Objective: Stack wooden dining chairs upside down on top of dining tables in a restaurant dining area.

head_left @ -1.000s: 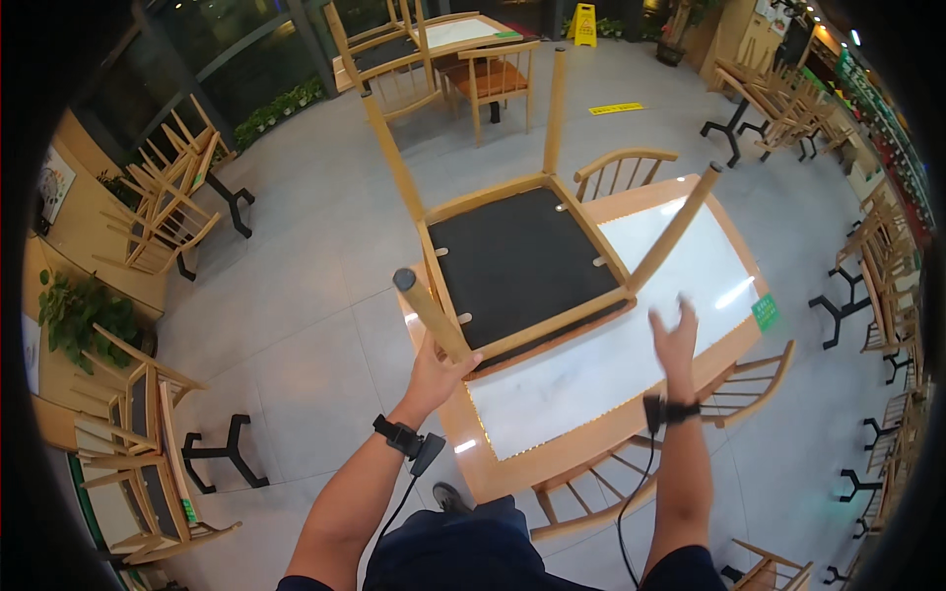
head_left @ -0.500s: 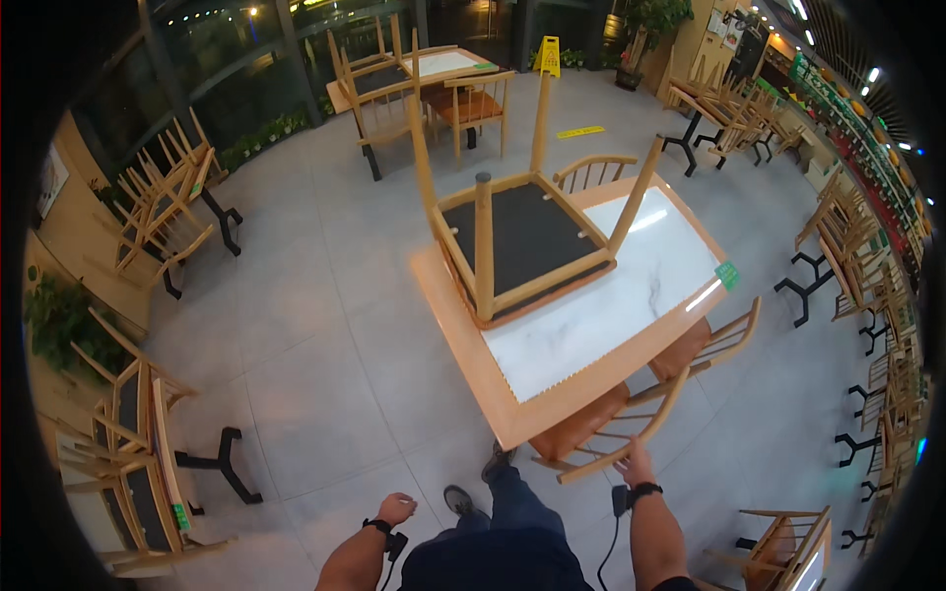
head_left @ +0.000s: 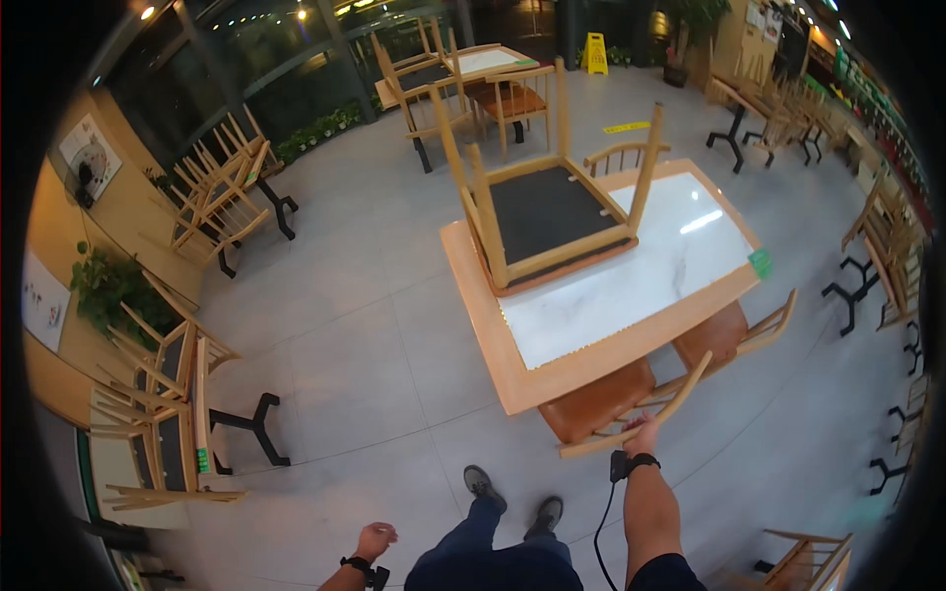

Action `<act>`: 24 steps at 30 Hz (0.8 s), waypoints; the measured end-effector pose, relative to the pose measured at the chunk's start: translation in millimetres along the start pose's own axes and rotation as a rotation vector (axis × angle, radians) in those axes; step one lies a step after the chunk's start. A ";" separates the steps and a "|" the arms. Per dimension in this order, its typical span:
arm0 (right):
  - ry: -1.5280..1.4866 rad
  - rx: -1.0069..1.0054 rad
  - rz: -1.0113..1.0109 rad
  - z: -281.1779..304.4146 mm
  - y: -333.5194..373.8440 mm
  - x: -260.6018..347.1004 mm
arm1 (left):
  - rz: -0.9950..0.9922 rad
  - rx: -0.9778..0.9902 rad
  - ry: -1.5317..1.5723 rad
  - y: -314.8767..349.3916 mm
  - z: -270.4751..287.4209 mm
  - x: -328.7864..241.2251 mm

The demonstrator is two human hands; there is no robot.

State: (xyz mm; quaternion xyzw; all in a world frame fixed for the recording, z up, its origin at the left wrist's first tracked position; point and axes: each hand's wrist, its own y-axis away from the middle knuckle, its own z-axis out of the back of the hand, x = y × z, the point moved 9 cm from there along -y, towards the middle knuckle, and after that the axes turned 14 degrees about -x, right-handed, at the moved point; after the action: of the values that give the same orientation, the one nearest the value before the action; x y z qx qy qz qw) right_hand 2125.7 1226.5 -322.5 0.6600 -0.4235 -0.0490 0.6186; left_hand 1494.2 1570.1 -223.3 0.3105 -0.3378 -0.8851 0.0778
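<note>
My right hand (head_left: 641,433) is closed on the top rail of a wooden chair (head_left: 599,402) with a brown seat, standing upright at the near edge of a table (head_left: 473,295). My left hand (head_left: 375,541) hangs low over the floor, away from the furniture; it holds nothing and its fingers are loosely extended. On the table's white marble-look top lies an upturned chair (head_left: 552,217), dark underside up and legs in the air. A second upright chair (head_left: 711,337) is beside the held one, and another chair's backrest (head_left: 628,150) shows at the table's far side.
Upturned chairs lie on tables at the left (head_left: 163,414), far left (head_left: 212,202) and far right (head_left: 778,108). Another table (head_left: 490,61) stands at the back near a yellow floor sign (head_left: 594,54). Plants (head_left: 118,291) line the left wall.
The view has shifted, with my feet set farther back from the table. The held chair seems slightly farther out from the table edge. My right hand keeps its hold; my left hand is lower.
</note>
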 end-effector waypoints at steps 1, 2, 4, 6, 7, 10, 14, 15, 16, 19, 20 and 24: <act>0.000 0.052 -0.005 -3.7 -1.1 -2.7 | -0.031 0.017 -0.081 6.7 -4.1 2.3; 0.010 0.097 0.005 1.3 -3.7 3.0 | -0.054 0.051 -0.153 19.0 -17.8 8.5; 0.010 0.023 0.055 20.7 -17.1 5.7 | -0.256 0.127 -0.377 28.2 -50.1 -22.6; -0.003 0.002 -0.001 23.9 26.8 -27.6 | -0.389 0.114 -0.427 49.7 -64.9 -50.1; -0.018 0.029 -0.006 34.4 43.0 -39.4 | -0.461 0.101 -0.374 59.8 -79.4 -72.2; -0.057 -0.040 -0.010 85.9 90.5 -71.9 | -0.671 0.166 -0.279 117.4 -138.0 -188.8; 0.012 -0.148 0.050 152.5 162.1 -96.6 | -0.979 0.376 -0.332 181.1 -244.0 -282.0; 0.018 -0.120 0.082 164.6 169.0 -103.7 | -1.091 0.428 -0.347 200.8 -274.3 -294.4; 0.029 -0.090 0.108 175.5 176.7 -115.3 | -1.078 0.524 -0.371 212.2 -304.6 -294.9; 0.272 -0.045 0.237 182.1 223.3 -127.7 | -1.088 0.715 -0.363 250.2 -375.4 -288.0; 0.270 -0.008 0.363 202.5 215.0 -143.4 | -1.075 0.770 -0.358 263.2 -392.6 -283.7; 0.357 0.108 0.595 205.6 273.3 -190.4 | -0.904 0.807 -0.374 246.2 -416.3 -236.9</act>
State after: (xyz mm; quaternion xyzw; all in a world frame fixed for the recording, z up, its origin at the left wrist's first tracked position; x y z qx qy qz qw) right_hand 1747.3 1219.1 -222.6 0.5376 -0.4843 0.2718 0.6344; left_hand 1915.4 1236.6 -187.5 0.2676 -0.4884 -0.6727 -0.4872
